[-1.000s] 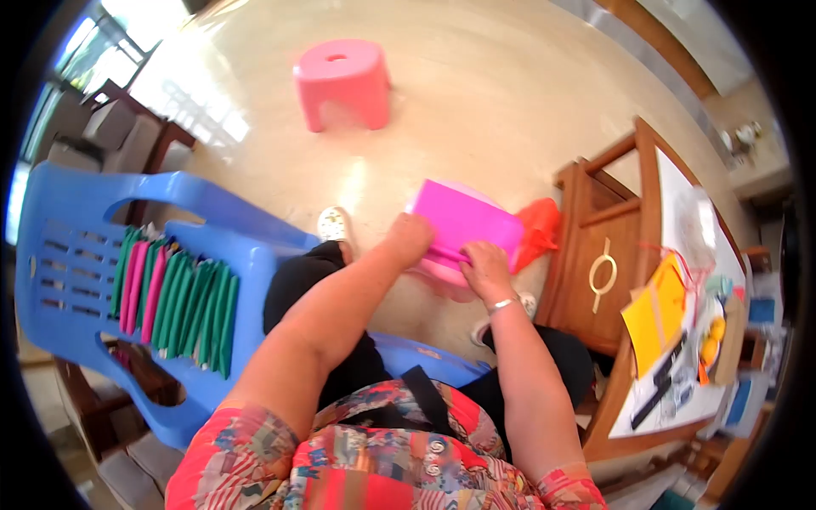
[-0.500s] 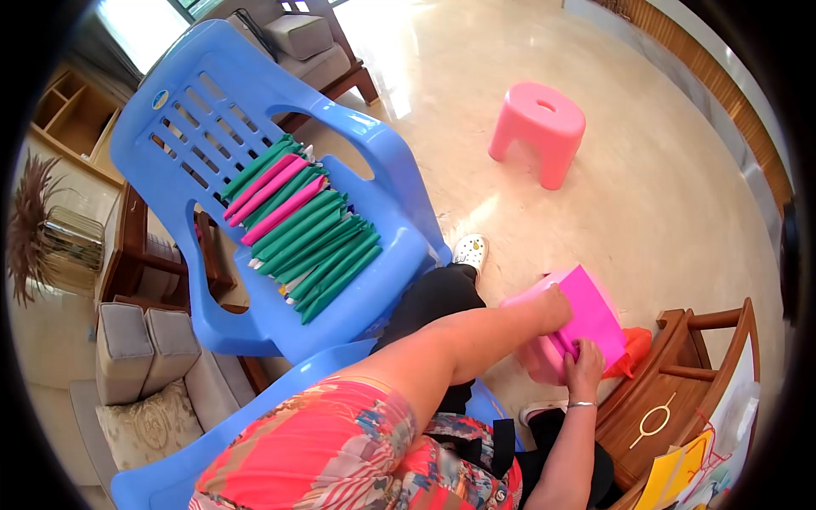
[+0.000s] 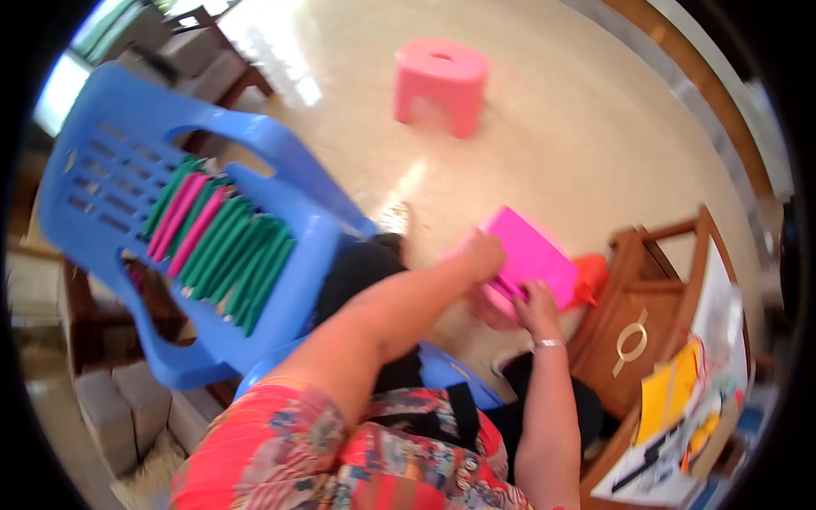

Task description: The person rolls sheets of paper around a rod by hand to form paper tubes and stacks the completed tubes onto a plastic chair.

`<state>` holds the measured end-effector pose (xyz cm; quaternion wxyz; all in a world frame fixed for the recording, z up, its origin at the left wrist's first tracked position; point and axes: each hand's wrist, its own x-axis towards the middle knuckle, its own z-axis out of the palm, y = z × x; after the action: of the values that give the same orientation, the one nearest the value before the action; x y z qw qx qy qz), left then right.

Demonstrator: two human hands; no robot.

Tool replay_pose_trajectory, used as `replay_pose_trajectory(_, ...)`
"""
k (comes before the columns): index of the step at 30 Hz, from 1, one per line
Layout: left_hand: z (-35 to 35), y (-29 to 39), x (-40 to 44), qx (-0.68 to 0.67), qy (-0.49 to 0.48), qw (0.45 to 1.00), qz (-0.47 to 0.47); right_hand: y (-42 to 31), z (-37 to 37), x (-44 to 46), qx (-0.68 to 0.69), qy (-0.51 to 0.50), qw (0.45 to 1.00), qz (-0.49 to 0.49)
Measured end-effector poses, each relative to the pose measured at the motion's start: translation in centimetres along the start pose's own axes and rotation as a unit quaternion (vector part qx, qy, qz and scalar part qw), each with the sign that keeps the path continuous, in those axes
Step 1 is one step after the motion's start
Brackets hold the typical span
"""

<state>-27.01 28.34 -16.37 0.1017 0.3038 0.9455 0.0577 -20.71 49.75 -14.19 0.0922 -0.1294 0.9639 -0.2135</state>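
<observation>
A bright magenta sheet [image 3: 533, 253] lies over a pink stool, whose side [image 3: 495, 308] shows beneath it. My left hand [image 3: 483, 255] is closed on the sheet's left edge. My right hand [image 3: 537, 308], with a bracelet at the wrist, pinches the near edge, where the sheet forms a narrow roll or fold. Both hands are close together, slightly blurred. An orange-red bag [image 3: 591, 277] sits just right of the sheet.
A blue plastic chair [image 3: 319, 246] at left bears a row of green and pink rolled bundles [image 3: 223, 246]. Another pink stool [image 3: 442, 85] stands on the floor ahead. At right, a wooden table [image 3: 629, 331] holds a yellow packet [image 3: 667, 391], scissors-like black items and plastic wrapping.
The camera view swings left, then partly back right. Both hands stay on the magenta sheet, with little visible change in their hold.
</observation>
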Motion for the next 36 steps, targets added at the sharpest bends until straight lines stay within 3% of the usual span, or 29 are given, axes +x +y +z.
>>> replay_pose_trajectory(4,-1.6,0.0,0.2,-0.017,-0.069,0.997,-0.019,0.9,0.3,-0.2,0.002,0.024,1.0,-0.019)
replay_pose_trajectory(8,-1.9,-0.4,0.2,-0.06,-0.008,0.997,-0.037,1.2,0.4,0.0,0.01,0.05,0.999,0.015)
replay_pose_trajectory(16,-1.7,-0.5,0.4,-0.041,0.001,0.998,-0.042,1.1,0.3,-0.6,-0.025,0.106,0.994,-0.011)
replay_pose_trajectory(20,-2.3,-0.5,-0.1,-0.027,0.003,0.999,-0.029,2.2,1.2,-0.4,-0.015,0.062,0.998,0.013)
replay_pose_trajectory(28,-2.8,-0.2,0.4,0.001,-0.105,0.994,-0.029,2.4,0.5,-0.6,-0.005,-0.031,0.999,0.023)
replay_pose_trajectory(36,-3.9,-0.1,0.3,-0.02,-0.132,0.991,-0.032,1.6,-0.5,-1.0,-0.041,-0.03,0.998,0.044)
